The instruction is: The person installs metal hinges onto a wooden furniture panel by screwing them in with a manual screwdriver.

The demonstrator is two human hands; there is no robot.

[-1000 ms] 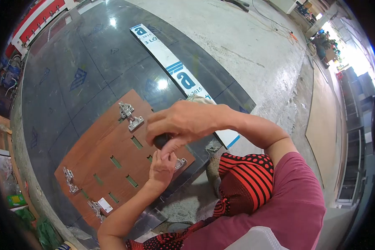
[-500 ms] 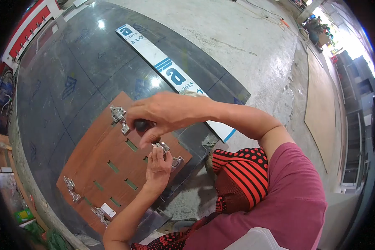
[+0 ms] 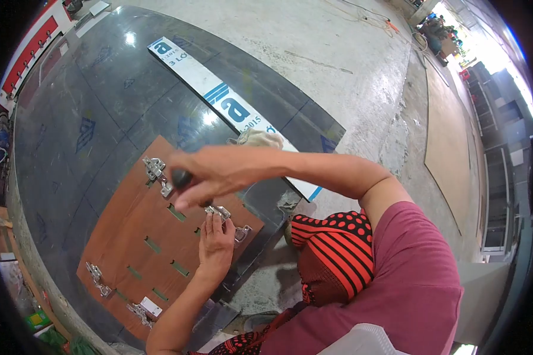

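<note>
A reddish-brown wooden panel (image 3: 130, 231) with green-lined slots and metal hinges lies on the dark sheet. My right hand (image 3: 213, 171), slightly blurred, is wrapped round the black handle of a tool (image 3: 182, 178) above the panel's upper part. Its lower end reaches a metal hinge (image 3: 220, 212). My left hand (image 3: 217, 239) presses its fingertips together against that same hinge. One hinge (image 3: 155, 168) sits at the upper left corner, another (image 3: 241, 232) at the right edge. Two more hinges, one (image 3: 99, 280) at the left and one (image 3: 141, 313) near a white label, are at the lower end.
A long white board (image 3: 219, 97) with blue print lies across the dark sheet (image 3: 65, 148). A crumpled pale glove or cloth (image 3: 260, 139) rests on it beyond my right forearm. A thin wooden sheet (image 3: 447, 148) lies on the floor at the right, near metal frames.
The whole view has shifted, with the panel and board slightly further left. My right hand has turned a little on the tool handle. My left hand stays at the hinge.
</note>
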